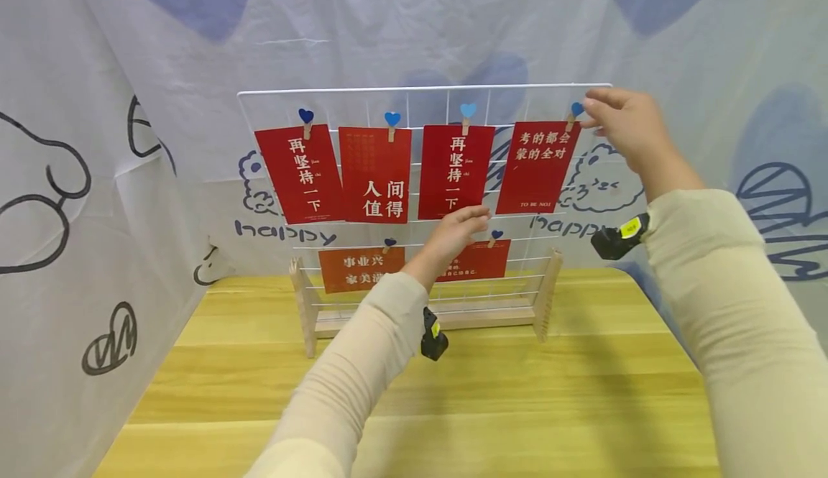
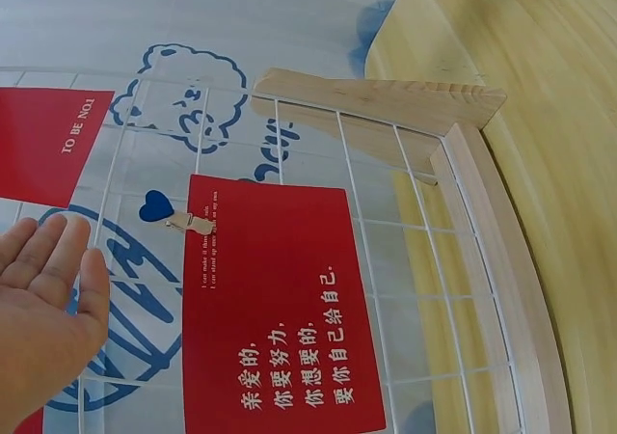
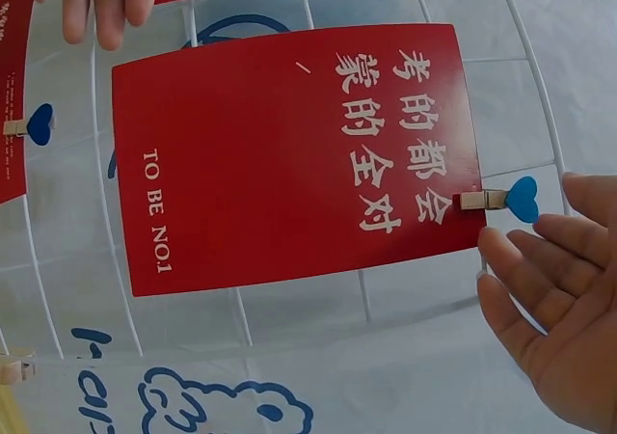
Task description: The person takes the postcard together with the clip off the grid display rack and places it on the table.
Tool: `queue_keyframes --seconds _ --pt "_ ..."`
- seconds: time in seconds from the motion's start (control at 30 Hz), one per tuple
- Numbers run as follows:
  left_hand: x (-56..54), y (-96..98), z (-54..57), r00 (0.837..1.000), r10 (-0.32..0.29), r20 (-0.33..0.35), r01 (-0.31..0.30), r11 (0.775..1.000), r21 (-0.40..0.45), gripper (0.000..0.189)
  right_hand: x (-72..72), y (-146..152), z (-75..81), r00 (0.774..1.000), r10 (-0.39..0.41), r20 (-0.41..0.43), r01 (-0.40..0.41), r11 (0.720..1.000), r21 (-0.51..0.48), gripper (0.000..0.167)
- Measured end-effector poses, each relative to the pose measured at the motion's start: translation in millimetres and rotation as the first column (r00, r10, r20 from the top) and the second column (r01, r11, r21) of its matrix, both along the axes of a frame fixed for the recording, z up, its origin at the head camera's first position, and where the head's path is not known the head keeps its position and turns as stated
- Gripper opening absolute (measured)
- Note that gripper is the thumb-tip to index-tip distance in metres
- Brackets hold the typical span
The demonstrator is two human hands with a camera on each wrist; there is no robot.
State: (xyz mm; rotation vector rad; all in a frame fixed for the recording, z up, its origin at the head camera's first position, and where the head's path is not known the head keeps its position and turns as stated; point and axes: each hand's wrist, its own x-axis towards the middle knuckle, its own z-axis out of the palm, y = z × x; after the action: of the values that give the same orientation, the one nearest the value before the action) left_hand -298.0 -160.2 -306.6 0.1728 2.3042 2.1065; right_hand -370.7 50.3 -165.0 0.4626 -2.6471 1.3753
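Note:
A red card (image 1: 537, 169) printed "TO BE NO.1" hangs, slightly tilted, at the right end of a white wire grid's upper row. A small wooden clothespin with a blue heart (image 3: 521, 201) clips its upper right corner to the wire. Beside that heart is my right hand (image 1: 630, 126), fingers parted and loosely bent; in the right wrist view it pinches neither pin nor card. My left hand (image 1: 449, 241) reaches in front of the grid near the lower edge of the third card (image 1: 455, 169), its fingers extended and holding nothing (image 2: 43, 328).
The white wire grid (image 1: 414, 89) stands in wooden feet (image 1: 546, 298) on a wood-grain table (image 1: 517, 406). More red cards (image 1: 302, 176) hang from heart clothespins, including a lower-row card (image 2: 280, 309). Behind is a printed cloth (image 1: 362, 18).

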Motion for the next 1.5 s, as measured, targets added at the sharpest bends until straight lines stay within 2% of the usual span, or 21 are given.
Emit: queue_keyframes --seconds 0.33,0.7,0.93,1.33,1.5 --pt "-5.6 2.6 0.2 0.999 0.047 -0.002 -0.047 0.999 -0.004 0.038 -5.3 -4 4.8 0.999 0.042 0.01 -0.043 0.995 0.086 0.051" --pt "-13.5 9.0 0.1 0.998 0.054 0.013 -0.054 0.998 0.031 0.039 -11.1 -3 6.4 0.999 0.034 0.018 -0.035 0.997 0.067 0.049" --pt "-18.1 14.4 -3.2 0.996 0.082 0.035 -0.084 0.995 0.045 0.037 -14.3 -7 3.9 1.0 0.009 0.004 -0.009 0.999 0.034 0.045" --pt "-22.7 20.3 -4.5 0.991 0.137 0.002 -0.137 0.99 0.044 0.029 -18.2 -7 3.4 0.999 -0.035 0.013 0.035 0.999 0.004 0.04" --pt "-22.5 24.1 -4.6 0.989 0.145 0.002 -0.145 0.984 0.104 0.025 -20.2 -7 2.3 0.999 -0.036 0.018 0.037 0.999 -0.037 0.039"
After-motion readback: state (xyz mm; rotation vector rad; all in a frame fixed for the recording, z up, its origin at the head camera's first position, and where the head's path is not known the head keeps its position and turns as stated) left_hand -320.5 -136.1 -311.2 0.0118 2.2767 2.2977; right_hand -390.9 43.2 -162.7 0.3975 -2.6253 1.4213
